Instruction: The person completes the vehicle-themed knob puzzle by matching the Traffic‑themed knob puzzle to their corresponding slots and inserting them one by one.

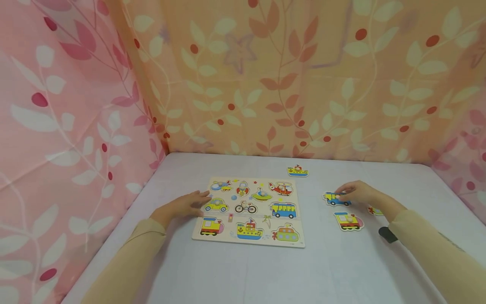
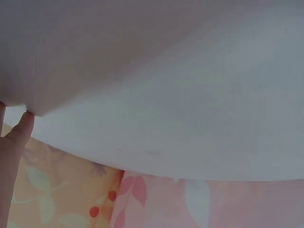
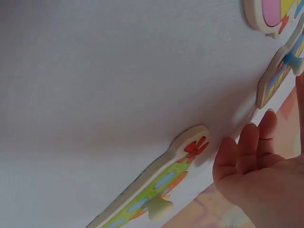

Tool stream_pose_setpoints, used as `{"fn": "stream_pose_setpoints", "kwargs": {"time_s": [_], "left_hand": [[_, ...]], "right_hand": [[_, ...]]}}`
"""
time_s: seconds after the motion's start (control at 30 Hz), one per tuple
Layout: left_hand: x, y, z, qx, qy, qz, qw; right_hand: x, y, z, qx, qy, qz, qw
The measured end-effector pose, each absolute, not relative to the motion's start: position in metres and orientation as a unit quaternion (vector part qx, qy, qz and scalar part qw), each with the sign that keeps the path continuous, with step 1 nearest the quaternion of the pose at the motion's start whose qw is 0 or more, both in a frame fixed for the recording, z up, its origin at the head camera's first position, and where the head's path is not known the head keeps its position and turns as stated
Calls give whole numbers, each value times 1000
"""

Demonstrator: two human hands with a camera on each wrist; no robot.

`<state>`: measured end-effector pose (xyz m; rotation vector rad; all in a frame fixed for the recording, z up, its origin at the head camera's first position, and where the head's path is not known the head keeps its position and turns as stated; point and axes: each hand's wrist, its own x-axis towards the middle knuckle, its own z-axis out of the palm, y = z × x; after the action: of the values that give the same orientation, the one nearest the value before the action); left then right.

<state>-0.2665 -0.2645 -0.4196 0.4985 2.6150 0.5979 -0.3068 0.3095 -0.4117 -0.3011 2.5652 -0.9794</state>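
Observation:
A wooden peg-puzzle board (image 1: pixel 262 242) with vehicle pictures lies on the table. My left hand (image 1: pixel 182 207) rests at its left edge, fingers loosely spread beside the car piece (image 1: pixel 216 205); only fingertips (image 2: pixel 27 121) show in the left wrist view. My right hand (image 1: pixel 357 192) pinches the knob of a blue and yellow bus piece (image 1: pixel 334 199), which is close to the tabletop; the thumb is hidden in the right wrist view. Nearer me lies a train piece (image 1: pixel 348 222). A green submarine piece (image 3: pixel 152 194) is partly hidden behind the right wrist in the head view.
A ship piece (image 1: pixel 298 171) lies behind the board's right corner. Knobbed airplane (image 1: pixel 221 186), rocket (image 1: pixel 243 189), saucer (image 1: pixel 262 194) and helicopter (image 1: pixel 281 189) pieces sit in the board. A dark rounded object (image 1: pixel 387 234) shows beside the right forearm. Flowered curtains (image 1: pixel 243 84) enclose the table.

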Motion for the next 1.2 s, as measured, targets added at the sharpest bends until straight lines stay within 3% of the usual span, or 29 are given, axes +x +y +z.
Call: {"fn": "stream_pose_setpoints", "kwargs": {"time_s": [0.6, 1.2], "left_hand": [[-263, -266, -424, 167, 940, 227, 190], [-262, -262, -422, 169, 944, 214, 188]], "right_hand": [[-311, 308, -419, -68, 924, -331, 182], [-299, 289, -396, -79, 921, -342, 167]]}}
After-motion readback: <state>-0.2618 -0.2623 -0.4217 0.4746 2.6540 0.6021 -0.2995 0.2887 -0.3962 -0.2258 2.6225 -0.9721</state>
